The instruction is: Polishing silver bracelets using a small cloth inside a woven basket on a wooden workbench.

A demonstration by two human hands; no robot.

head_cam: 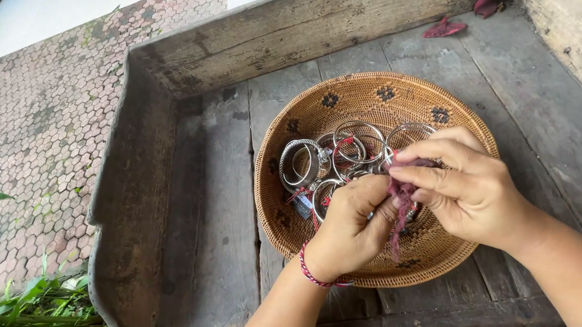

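At frame centre, left hand (349, 225) and right hand (465, 183) both pinch a frayed maroon cloth scrap (401, 199) in a narrow grip, over the round woven basket (278, 217) of silver metal bangles (346, 151).

1 woven basket (315, 123), approx 8 silver bangles (359, 143), 1 purple cloth (400, 192), 2 red petals (444, 29).

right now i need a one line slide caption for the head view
Both hands, left hand and right hand, pinch a frayed reddish cloth scrap over a woven basket of silver bangles on a weathered wooden bench.
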